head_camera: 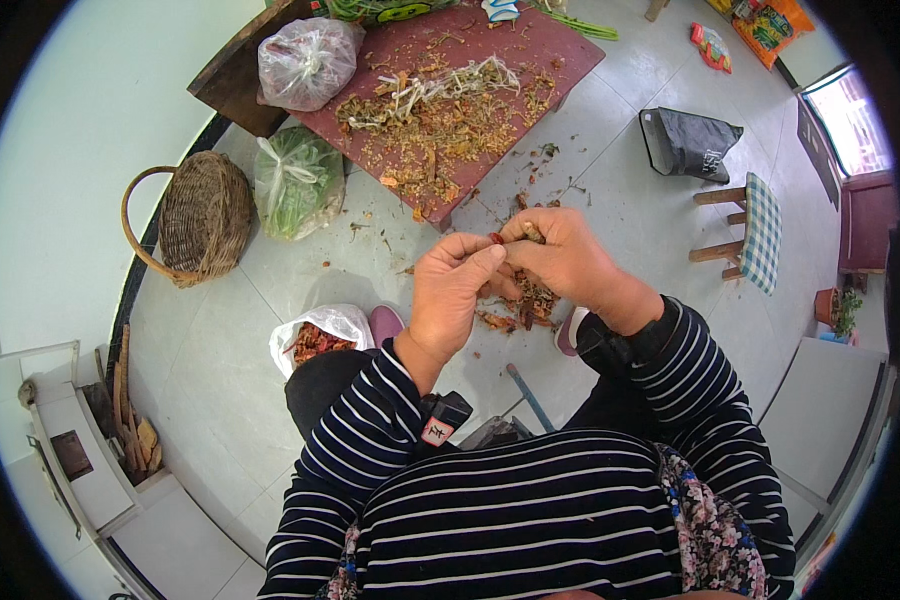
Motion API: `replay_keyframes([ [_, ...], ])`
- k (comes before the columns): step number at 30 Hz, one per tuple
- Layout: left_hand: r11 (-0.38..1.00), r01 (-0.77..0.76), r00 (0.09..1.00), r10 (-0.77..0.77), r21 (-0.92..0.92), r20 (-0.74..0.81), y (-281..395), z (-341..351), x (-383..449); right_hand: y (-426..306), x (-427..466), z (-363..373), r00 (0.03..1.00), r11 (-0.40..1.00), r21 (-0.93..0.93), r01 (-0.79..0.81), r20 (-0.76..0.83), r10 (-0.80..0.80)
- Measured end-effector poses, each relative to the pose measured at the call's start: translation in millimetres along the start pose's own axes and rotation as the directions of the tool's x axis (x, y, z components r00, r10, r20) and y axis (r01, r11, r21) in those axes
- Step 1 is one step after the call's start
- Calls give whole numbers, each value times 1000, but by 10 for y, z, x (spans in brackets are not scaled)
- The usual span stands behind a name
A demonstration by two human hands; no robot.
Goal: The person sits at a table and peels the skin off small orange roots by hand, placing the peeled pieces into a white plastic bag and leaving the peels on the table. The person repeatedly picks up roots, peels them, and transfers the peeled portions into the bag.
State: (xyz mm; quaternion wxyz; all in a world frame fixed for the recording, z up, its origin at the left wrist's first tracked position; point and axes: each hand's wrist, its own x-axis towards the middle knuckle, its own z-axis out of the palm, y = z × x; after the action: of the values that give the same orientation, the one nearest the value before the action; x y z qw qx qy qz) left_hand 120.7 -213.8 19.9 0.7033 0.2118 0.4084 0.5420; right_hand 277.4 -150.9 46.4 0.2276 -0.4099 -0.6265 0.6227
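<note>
Both hands meet above the floor, just in front of the near corner of the red table (487, 161). Between the fingertips of my left hand (454, 289) and my right hand is a small dried red pepper piece (496, 238). My right hand (562, 259) also has a brownish dried bit (532, 232) pinched at its curled forefinger. Dried plant scraps and pale seeds (450, 127) cover much of the table. Below my hands, dark and reddish scraps (529, 304) lie on the floor. A white plastic bag (356, 322) at the lower left holds dried red pieces (319, 343).
A wicker basket (206, 217) and a clear bag of greens (296, 184) stand left of the table; a knotted plastic bag (311, 64) rests on its left corner. Right are a black bag (690, 142) and a stool with a checked seat (763, 232). A blue metal bar (532, 397) shows between my legs.
</note>
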Motion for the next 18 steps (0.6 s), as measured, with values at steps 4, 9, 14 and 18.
replay_keyframes([
  [4, 1000, -11, 1000, 11, 3, 2, -13, -25, 11, -28, -5, 1, 992, 981, 150, -119, -16, 123],
  [9, 998, -64, 998, 63, 6, 8, -55, -46, 26, -66, -7, -14, 983, 954, 242, -178, 5, 182],
  [14, 893, -192, 958, 260, 407, -119, -94, -10, 48, -65, -8, -29, 967, 927, 284, -245, -1, 256],
  [18, 981, -97, 989, 115, 169, -94, -80, 5, 12, -71, -1, -23, 978, 961, 188, -202, -10, 207],
])
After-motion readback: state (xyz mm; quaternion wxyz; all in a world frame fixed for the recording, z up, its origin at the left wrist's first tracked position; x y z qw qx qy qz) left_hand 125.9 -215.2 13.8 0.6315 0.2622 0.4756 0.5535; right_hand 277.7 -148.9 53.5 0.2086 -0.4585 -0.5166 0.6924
